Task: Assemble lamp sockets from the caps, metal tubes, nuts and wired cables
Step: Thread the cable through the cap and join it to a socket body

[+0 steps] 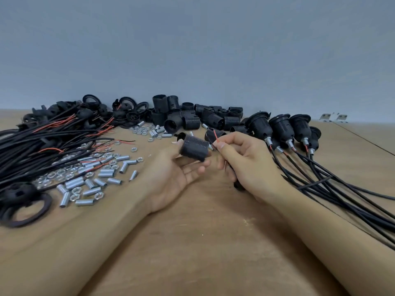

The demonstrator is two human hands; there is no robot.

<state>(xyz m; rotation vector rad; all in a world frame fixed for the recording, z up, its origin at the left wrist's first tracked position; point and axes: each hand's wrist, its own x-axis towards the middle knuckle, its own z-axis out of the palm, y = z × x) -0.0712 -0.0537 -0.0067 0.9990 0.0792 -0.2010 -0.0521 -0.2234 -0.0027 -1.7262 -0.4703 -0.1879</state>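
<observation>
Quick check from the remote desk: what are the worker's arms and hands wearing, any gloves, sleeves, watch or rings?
Nothing shows on them. The left hand and right hand are bare, without gloves, and no rings are visible on the fingers in view. Both forearms are uncovered down to the bottom edge of the picture: no sleeves, watch, wristband or markings appear.

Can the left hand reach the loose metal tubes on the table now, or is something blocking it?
Probably not at once: the left hand holds a ribbed black socket body, so its grip is occupied. The metal tubes lie uncovered just to its left, with nothing between.
</observation>
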